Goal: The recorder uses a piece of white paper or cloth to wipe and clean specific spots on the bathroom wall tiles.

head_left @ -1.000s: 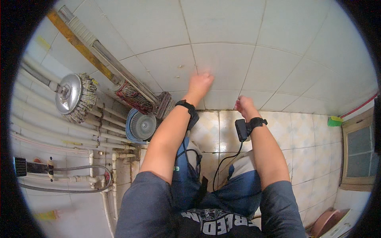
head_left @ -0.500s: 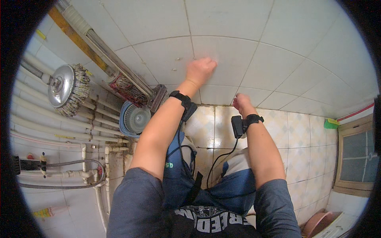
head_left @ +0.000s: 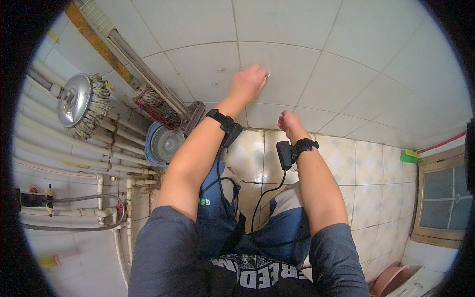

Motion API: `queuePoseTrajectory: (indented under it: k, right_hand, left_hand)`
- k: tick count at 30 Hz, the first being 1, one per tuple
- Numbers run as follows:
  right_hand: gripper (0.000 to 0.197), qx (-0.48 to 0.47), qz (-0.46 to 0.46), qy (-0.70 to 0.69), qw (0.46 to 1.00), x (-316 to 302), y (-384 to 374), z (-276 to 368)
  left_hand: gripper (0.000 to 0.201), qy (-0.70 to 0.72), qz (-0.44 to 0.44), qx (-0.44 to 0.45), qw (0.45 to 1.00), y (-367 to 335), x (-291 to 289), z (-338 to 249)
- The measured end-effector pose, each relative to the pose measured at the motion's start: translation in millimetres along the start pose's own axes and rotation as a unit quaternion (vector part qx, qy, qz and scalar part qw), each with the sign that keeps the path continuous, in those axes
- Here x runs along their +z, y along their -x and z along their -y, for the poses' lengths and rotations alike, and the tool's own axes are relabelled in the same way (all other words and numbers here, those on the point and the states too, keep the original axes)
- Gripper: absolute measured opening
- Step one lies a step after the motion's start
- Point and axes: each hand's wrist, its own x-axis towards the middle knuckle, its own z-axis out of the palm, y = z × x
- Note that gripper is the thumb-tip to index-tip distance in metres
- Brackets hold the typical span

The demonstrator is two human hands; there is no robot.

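In front of me is a pale tiled wall (head_left: pixel 287 59). Close to its surface, my left hand (head_left: pixel 248 83) is closed, fingers curled and pinched together. A tiny whitish bit (head_left: pixel 267 75) shows at its fingertips; I cannot tell what it is, or whether it is gripped or sits on the wall. Left of that hand, small pale plugs or stubs (head_left: pixel 221 70) stick out of the tile. Lower and to the right, my right hand (head_left: pixel 289 123) hovers by the wall's foot with fingers curled in; whatever they may hold is hidden. Black straps with small boxes circle both wrists.
A string mop (head_left: pixel 89 101) with a metal disc, long poles (head_left: pixel 143 64) and a blue basket (head_left: pixel 157 143) crowd the left corner, beside white pipes (head_left: pixel 99 195). Patterned tiles (head_left: pixel 336 163) stretch right, toward a framed window (head_left: pixel 443 195) and a pink basin (head_left: pixel 391 279).
My left hand has turned slightly and lowered a little, and the whitish bit now shows at its fingertips. My right hand has shifted slightly left and up. The view has moved a little too.
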Motion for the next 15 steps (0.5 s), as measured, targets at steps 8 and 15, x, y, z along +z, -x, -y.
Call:
queuePoseTrajectory:
  k: [8,15]
  right_hand:
    - [0.016,-0.175,0.045,-0.061,0.982,42.8,5.5,24.1]
    - [0.02,-0.18,0.062,-0.119,0.974,52.9,29.5,41.6]
  left_hand:
    - [0.016,0.14,-0.075,-0.121,0.98,-4.8,-30.2,0.7]
    - [0.013,0.144,-0.169,-0.148,0.964,-9.9,-56.9,9.4]
